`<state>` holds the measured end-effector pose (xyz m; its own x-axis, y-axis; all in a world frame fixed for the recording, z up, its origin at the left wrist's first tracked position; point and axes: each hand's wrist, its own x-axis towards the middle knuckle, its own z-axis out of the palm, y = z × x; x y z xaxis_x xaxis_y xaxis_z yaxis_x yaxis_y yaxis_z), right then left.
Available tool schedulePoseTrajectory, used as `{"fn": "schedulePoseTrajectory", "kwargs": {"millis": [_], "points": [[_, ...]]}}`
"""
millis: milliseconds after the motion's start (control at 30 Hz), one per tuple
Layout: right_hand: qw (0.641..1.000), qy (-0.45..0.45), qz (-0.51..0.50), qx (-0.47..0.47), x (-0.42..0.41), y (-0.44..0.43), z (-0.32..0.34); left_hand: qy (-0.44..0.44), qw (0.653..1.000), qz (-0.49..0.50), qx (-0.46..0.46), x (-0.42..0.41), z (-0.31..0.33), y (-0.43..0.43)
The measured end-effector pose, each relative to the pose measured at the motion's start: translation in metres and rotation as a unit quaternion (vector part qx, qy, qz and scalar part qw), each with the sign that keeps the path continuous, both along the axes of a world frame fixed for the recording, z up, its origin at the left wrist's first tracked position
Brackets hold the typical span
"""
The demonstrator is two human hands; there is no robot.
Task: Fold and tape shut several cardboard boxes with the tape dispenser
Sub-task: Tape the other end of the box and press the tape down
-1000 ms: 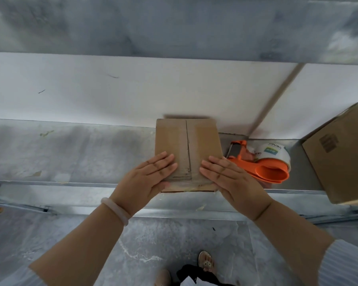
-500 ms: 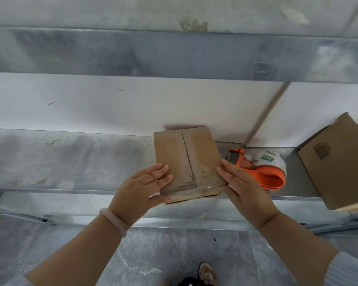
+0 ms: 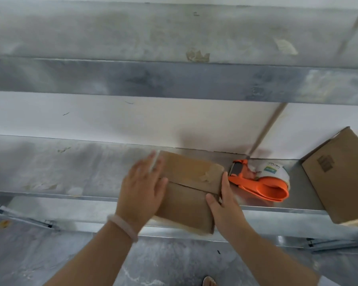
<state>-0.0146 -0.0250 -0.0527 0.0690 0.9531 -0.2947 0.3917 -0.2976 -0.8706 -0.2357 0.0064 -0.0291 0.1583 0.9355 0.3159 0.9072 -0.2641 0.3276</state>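
A small brown cardboard box (image 3: 191, 172) lies on the metal shelf (image 3: 70, 172), turned so its taped seam runs roughly left to right; its near corner sticks out over the shelf's front edge. My left hand (image 3: 142, 190) lies against the box's left side, fingers straight and blurred, thumb on top. My right hand (image 3: 225, 207) presses the box's right side with straight fingers, thumb on the top face. The orange tape dispenser (image 3: 265, 186) with its white roll lies on the shelf just right of the box, untouched.
A larger cardboard box (image 3: 339, 178) stands tilted at the shelf's right end, overhanging the front edge. A second metal shelf (image 3: 174, 79) runs overhead. A white wall backs the shelf. Grey floor lies below.
The box has been turned about a quarter turn between my hands, so its seam now runs sideways. Both hands moved from its top to its sides. The dispenser stayed put.
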Motion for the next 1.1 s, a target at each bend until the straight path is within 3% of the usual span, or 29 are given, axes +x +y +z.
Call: {"fn": "schedulePoseTrajectory", "kwargs": {"millis": [67,133,267,333,367,533,633,700,833,933,1100], "points": [[1.0,-0.011,0.003,-0.01,0.003,0.006,0.005,-0.099,0.976,0.069,-0.181,-0.013,0.0,0.011],[1.0,-0.01,0.004,-0.008,0.004,0.009,0.01,-0.229,0.919,0.071,-0.312,-0.009,0.0,0.009],[0.999,0.027,0.011,-0.017,0.007,0.013,0.018,-0.493,0.782,0.105,-0.366,0.004,0.002,-0.005],[0.998,0.056,0.002,-0.032,0.008,0.016,0.022,-0.551,0.735,0.113,-0.378,0.005,0.002,-0.007],[0.997,0.06,0.007,-0.037,0.008,0.018,0.023,-0.55,0.739,0.111,-0.373,0.006,0.001,-0.007],[0.999,0.028,0.021,-0.023,0.005,0.03,0.017,-0.44,0.841,0.128,-0.289,0.014,-0.001,0.007],[0.997,-0.06,0.037,0.034,0.002,0.035,0.017,-0.306,0.916,0.14,-0.217,0.014,-0.001,0.012],[0.981,-0.15,0.084,0.092,0.001,0.035,0.018,-0.23,0.944,0.087,-0.22,0.016,-0.007,0.007],[0.923,-0.308,0.203,0.111,0.002,0.034,0.015,-0.162,0.952,0.024,-0.259,0.017,-0.015,-0.002],[0.906,-0.345,0.227,0.092,0.003,0.043,0.016,-0.167,0.945,0.035,-0.281,0.017,-0.013,0.007],[0.958,-0.163,0.226,0.064,0.017,0.047,0.012,-0.237,0.934,0.037,-0.263,0.017,-0.014,0.008]]}}
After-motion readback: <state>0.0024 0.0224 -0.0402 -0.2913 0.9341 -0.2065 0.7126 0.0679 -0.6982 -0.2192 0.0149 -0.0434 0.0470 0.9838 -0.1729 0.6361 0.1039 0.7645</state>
